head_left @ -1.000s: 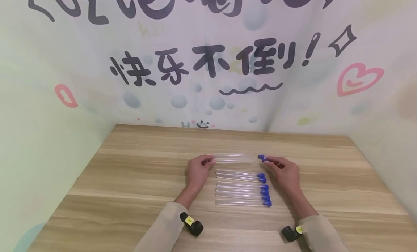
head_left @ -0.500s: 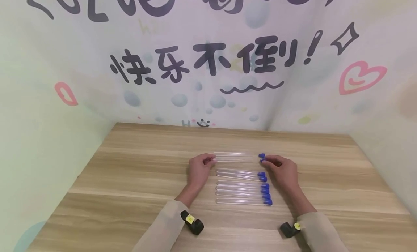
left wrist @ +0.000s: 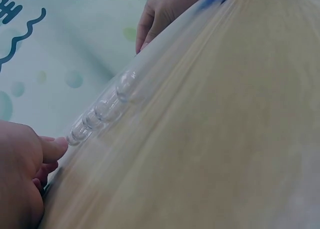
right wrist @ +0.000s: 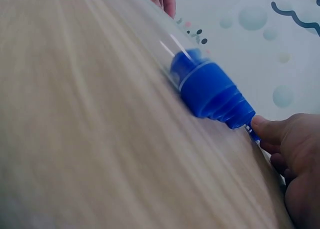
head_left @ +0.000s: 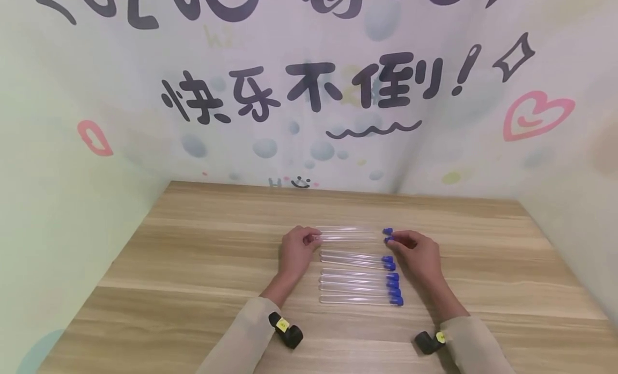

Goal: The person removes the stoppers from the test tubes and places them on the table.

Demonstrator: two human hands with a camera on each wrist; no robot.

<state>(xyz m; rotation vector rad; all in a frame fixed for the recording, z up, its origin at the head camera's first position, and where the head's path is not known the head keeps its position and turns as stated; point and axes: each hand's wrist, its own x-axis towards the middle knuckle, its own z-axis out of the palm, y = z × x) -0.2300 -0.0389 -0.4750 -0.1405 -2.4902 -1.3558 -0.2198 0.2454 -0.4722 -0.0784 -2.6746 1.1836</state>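
Note:
Clear test tubes with blue caps lie side by side on the wooden table, rounded ends to the left. At the back are two tubes, the far one (head_left: 345,228) and the near one (head_left: 347,238). My left hand (head_left: 295,254) pinches the near one's rounded end between thumb and fingers. At its other end, my right hand (head_left: 421,256) pinches a blue cap (head_left: 388,239). The far tube's blue cap (head_left: 388,231) lies just behind. Whether these two caps sit in their tubes is too small to tell. In the right wrist view, nearer blue caps (right wrist: 207,91) partly hide the pinched one.
Nearer me lie a pair of capped tubes (head_left: 354,258) and a group of several more (head_left: 354,283). Around them spreads the wooden table (head_left: 193,245). A printed cloth (head_left: 309,148) hangs behind its back edge. Each wrist carries a small black camera (head_left: 289,334).
My right fingers have shifted slightly left and now pinch the nearer back cap, leaving the far cap in fuller sight. The left hand stays at the tube's rounded end, moved slightly right.

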